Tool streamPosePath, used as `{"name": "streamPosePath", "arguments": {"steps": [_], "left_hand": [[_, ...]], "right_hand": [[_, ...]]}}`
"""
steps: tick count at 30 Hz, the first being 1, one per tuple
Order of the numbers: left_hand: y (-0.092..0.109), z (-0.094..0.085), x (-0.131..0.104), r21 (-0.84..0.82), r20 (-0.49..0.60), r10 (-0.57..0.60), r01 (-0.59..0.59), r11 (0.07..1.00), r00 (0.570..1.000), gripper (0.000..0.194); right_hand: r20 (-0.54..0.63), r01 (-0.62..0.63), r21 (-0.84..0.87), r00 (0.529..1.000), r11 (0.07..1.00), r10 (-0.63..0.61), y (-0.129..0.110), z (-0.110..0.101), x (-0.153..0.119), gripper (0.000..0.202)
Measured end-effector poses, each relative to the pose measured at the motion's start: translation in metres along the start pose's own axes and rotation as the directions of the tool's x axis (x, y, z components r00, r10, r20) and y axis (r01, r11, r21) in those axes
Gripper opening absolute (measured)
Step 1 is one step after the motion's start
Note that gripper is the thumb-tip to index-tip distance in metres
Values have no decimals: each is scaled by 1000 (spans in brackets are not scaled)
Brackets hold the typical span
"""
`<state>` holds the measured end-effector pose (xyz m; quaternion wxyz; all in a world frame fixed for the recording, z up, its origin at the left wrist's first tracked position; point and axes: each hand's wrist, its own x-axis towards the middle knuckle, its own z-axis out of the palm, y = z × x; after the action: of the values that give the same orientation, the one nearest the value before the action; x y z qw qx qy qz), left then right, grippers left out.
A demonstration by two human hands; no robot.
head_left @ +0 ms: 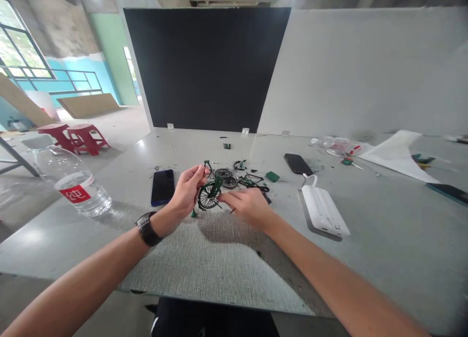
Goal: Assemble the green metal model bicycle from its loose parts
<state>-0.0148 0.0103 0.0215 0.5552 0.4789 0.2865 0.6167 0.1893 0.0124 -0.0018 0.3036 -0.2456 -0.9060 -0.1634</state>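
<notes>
My left hand [189, 185] pinches a small green model bicycle part [209, 194], a frame piece with one black spoked wheel, held just above the table. The fingers of my right hand [246, 205] are bent in at the wheel's right side; a thin piece shows below them, and I cannot make out what they grip. Behind the hands lie two loose black spoked wheels [227, 178]. A second dark bicycle frame [252, 181] rests right of them, next to a flat green piece [272, 176]. Several tiny parts are scattered around.
A dark phone [163, 187] lies left of my hands, and a water bottle [78, 181] stands further left. On the right, a white power bank [323, 211] is cabled to another phone [298, 164]. Crumpled clear plastic [338, 145] and white paper [393, 154] lie beyond. An upright black panel [208, 69] backs the table.
</notes>
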Motion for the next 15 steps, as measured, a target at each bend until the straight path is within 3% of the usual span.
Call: {"name": "streamPosePath", "arguments": {"steps": [5, 15], "left_hand": [[3, 1, 1, 11, 17, 9, -9, 1000, 1000, 39], [-7, 12, -7, 104, 78, -30, 22, 994, 996, 39]], "right_hand": [[-107, -199, 45, 973, 979, 203, 6, -7, -1, 24], [-114, -89, 60, 989, 994, 96, -5, -16, -2, 16]]}}
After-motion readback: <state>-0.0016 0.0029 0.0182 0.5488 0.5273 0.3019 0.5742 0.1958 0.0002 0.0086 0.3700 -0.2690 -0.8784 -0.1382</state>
